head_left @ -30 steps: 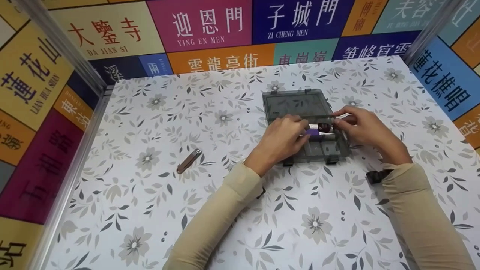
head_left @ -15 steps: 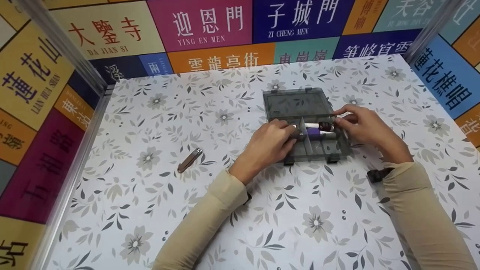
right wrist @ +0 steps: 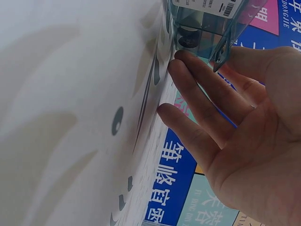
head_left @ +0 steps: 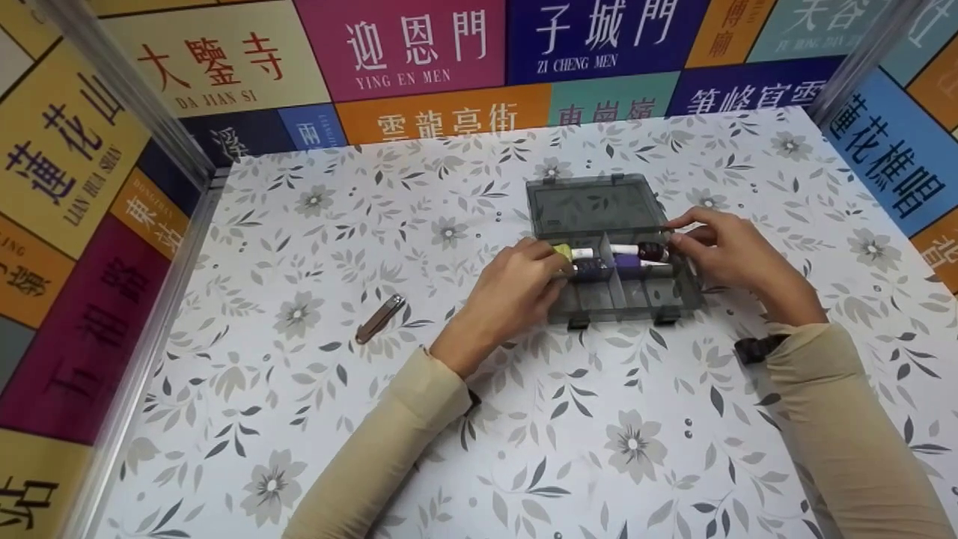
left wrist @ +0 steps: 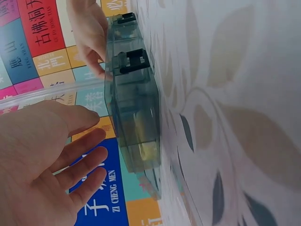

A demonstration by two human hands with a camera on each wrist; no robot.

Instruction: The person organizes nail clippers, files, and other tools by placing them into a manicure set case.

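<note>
A translucent grey divided case (head_left: 591,303) lies with its lid (head_left: 591,206) laid back. In its right half sit a dark red nail polish bottle (head_left: 651,251) with a white cap and a purple bottle (head_left: 629,261). The left half has a yellow-green bottle (head_left: 561,251) with a white cap and a dark bottle (head_left: 591,268). Beside the case's left wall, my left hand (head_left: 513,281) holds nothing, its fingers loosely bent (left wrist: 47,160). My right hand (head_left: 722,247) touches the right wall near the hinge, its lower fingers extended along the tabletop (right wrist: 244,127).
A brown nail clipper (head_left: 380,318) lies on the floral tabletop (head_left: 419,187), well left of the case. Printed panels (head_left: 419,45) stand behind the table and at both sides. A printed label (right wrist: 207,5) shows on the case.
My left hand has drawn back left from inside the case, uncovering the yellow-green and dark bottles in the left half. My right hand stays at the right wall.
</note>
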